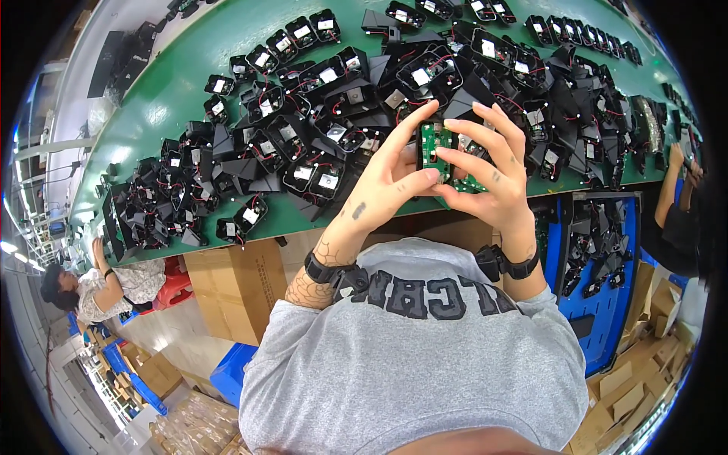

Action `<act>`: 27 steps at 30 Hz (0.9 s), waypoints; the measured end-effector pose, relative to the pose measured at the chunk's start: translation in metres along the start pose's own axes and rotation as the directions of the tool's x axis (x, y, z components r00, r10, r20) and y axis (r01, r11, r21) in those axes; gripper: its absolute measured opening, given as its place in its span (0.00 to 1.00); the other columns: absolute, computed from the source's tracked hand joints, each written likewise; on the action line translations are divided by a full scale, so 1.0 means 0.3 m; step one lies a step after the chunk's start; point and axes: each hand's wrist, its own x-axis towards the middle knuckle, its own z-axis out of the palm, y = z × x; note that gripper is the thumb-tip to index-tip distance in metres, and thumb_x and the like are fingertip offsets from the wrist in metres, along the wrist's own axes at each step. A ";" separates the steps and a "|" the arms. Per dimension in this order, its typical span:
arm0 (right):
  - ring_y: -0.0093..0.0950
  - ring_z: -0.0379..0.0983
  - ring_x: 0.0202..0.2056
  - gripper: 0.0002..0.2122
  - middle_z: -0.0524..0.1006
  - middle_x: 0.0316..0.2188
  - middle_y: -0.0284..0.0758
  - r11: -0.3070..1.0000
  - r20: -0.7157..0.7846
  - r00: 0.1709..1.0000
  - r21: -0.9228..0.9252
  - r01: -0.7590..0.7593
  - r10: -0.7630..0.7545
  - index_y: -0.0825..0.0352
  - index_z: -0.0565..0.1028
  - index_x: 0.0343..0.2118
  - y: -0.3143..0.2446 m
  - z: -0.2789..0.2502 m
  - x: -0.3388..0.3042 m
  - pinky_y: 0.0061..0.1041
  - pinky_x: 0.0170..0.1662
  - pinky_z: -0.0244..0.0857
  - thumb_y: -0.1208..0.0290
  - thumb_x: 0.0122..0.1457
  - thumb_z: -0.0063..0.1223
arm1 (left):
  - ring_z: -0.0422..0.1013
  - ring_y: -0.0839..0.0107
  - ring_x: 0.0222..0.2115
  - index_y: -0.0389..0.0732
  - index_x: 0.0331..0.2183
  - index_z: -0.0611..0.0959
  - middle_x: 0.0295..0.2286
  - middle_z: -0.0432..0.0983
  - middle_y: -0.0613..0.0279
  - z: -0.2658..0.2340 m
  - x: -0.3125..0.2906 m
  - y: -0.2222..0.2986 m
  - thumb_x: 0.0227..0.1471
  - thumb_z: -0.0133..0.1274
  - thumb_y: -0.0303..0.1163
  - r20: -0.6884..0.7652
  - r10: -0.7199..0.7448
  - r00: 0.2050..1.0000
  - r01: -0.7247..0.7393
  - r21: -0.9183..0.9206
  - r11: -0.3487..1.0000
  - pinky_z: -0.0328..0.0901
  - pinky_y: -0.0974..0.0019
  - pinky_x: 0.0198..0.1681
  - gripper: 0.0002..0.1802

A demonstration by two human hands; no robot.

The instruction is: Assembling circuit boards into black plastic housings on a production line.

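A green circuit board (429, 141) is held up in front of my chest, close to the table's near edge. My left hand (387, 171) grips it from the left, with the thumb low on the board and the forefinger reaching to its top. From the right, the fingers of my right hand (493, 163) curl over the board, and the thumb is underneath. More green board shows between my right fingers and thumb, but whether it is a second piece I cannot tell. Black plastic housings (421, 76) with red wires and white patches lie heaped just beyond both hands.
The green table (171, 72) carries heaps and rows of these housings. A cardboard box (235, 292) stands below its near edge. A blue rack (607, 334) with black parts is at right. One person (114, 284) works at the left end, another's arm (671, 182) at the right.
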 end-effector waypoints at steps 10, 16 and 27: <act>0.23 0.71 0.45 0.21 0.74 0.46 0.36 0.255 0.362 0.726 0.768 -0.588 0.584 0.72 0.69 0.51 -0.038 0.031 -0.011 0.22 0.46 0.67 0.81 0.53 0.57 | 0.62 0.65 0.53 0.48 0.63 0.50 0.55 0.58 0.57 0.048 -0.025 0.008 0.55 0.39 0.17 0.051 0.048 0.998 -0.056 0.155 0.986 0.67 0.58 0.51 0.37; 0.22 0.73 0.41 0.21 0.75 0.45 0.36 0.231 0.355 0.716 0.781 -0.581 0.601 0.73 0.68 0.52 -0.044 0.063 -0.029 0.18 0.40 0.69 0.80 0.53 0.56 | 0.62 0.70 0.52 0.47 0.62 0.56 0.53 0.59 0.62 0.031 -0.026 0.016 0.57 0.40 0.18 0.051 0.060 0.997 -0.076 0.424 0.902 0.67 0.62 0.51 0.33; 0.22 0.70 0.46 0.21 0.72 0.50 0.38 0.423 0.282 0.804 0.733 -0.532 0.523 0.72 0.69 0.51 -0.050 0.084 -0.029 0.16 0.35 0.73 0.83 0.53 0.55 | 0.66 0.75 0.45 0.40 0.50 0.69 0.45 0.68 0.64 0.027 -0.027 -0.030 0.55 0.45 0.16 0.039 0.283 0.958 -0.247 0.614 0.750 0.62 0.71 0.49 0.21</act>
